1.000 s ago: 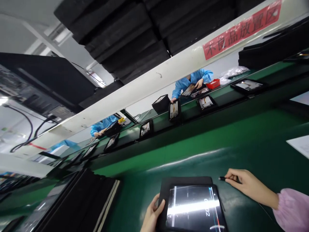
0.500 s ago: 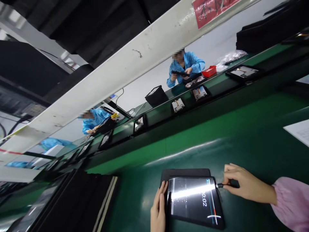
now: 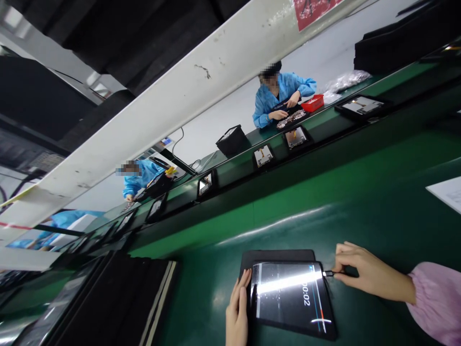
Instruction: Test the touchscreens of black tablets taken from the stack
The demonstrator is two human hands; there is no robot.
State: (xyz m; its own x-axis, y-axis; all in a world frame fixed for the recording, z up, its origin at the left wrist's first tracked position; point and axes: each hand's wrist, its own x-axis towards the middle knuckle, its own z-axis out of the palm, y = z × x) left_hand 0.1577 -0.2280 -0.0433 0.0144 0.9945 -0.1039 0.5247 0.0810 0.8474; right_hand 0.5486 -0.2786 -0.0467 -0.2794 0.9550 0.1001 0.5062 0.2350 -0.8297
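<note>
Tablet point(image 3: 291, 298) lies flat on the green mat point(image 3: 360, 202), on a dark pad. Left hand point(image 3: 237, 312), fingers flat & released, braces tablet's left edge. Right hand point(image 3: 360, 274) pinches cable plug point(image 3: 328, 274) at tablet's right edge. Risk: angled push could bend plug or skid tablet.

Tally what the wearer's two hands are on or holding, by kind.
Tablet, steadied by the left hand: 1
Cable plug, pinched by the right hand at the tablet's edge: 1
Black tray under the tablet: 1
Total: 3
</note>
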